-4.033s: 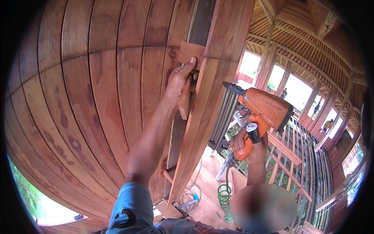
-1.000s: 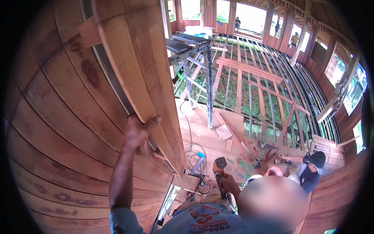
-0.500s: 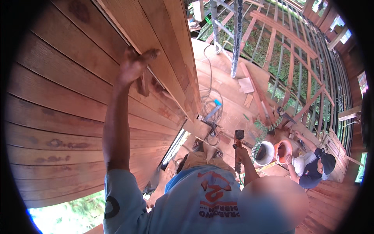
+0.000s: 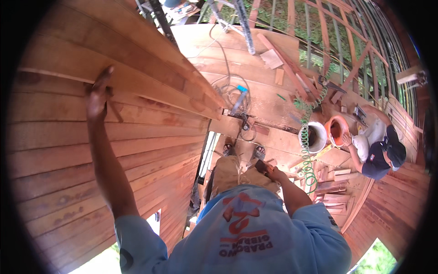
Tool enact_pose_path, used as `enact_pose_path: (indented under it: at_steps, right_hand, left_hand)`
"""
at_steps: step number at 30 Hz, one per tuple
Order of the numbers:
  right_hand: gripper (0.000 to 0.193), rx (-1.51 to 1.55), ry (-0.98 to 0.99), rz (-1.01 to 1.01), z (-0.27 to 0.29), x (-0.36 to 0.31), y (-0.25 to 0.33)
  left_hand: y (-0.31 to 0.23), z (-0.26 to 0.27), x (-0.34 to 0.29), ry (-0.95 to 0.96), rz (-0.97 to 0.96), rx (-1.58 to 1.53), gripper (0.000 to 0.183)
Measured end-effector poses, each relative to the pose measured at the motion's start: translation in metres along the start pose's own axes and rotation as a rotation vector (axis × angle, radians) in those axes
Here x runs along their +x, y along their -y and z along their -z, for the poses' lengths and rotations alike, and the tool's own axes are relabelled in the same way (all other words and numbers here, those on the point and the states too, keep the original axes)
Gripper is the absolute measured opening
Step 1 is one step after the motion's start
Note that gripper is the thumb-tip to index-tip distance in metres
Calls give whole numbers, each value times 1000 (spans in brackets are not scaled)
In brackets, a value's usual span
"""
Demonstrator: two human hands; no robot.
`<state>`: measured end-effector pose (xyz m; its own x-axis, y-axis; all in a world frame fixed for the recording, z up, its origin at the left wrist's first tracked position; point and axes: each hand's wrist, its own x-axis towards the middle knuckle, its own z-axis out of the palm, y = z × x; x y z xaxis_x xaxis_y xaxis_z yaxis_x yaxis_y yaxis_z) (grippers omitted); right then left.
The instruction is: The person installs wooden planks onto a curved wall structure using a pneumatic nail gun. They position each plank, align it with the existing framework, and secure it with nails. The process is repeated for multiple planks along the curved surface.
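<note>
My left hand (image 4: 98, 93) is stretched up and lies flat against a reddish wooden wall plank (image 4: 150, 86), thumb apart from the fingers, holding nothing. My right hand (image 4: 275, 174) hangs low beside my leg and grips the dark handle of a tool (image 4: 261, 166); the rest of the tool is hidden. A coiled green hose (image 4: 307, 155) runs down toward that hand. My blue shirt fills the lower middle of the view.
The curved plank wall (image 4: 68, 150) covers the left. Below lies a wooden floor (image 4: 269, 98) with cables and offcuts. A crouching person (image 4: 378, 150) at the right touches an orange bucket (image 4: 336, 130) beside a white bucket (image 4: 312, 136). Open joists (image 4: 346, 41) run beyond.
My view has tipped from the wall top down to the floor. My right hand came down from chest height to my side. My left hand has stayed on the planks.
</note>
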<state>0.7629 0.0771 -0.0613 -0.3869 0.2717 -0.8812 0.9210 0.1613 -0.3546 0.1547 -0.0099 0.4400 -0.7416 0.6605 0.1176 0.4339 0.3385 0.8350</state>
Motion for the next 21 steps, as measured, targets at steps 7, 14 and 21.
enact_pose_path:
  at_steps: [7, 14, 21]
  right_hand:
    - [42, -265, 78, 656, 21, 41, 33]
    - [42, -320, 128, 327, 48, 77, 135]
    - [42, -423, 188, 408, 32, 83, 207]
  left_hand:
    - [7, -31, -5, -138, -217, -273, 58]
    - [117, -61, -115, -486, 16, -610, 51]
    - [248, -114, -287, -385, 558, -683, 35]
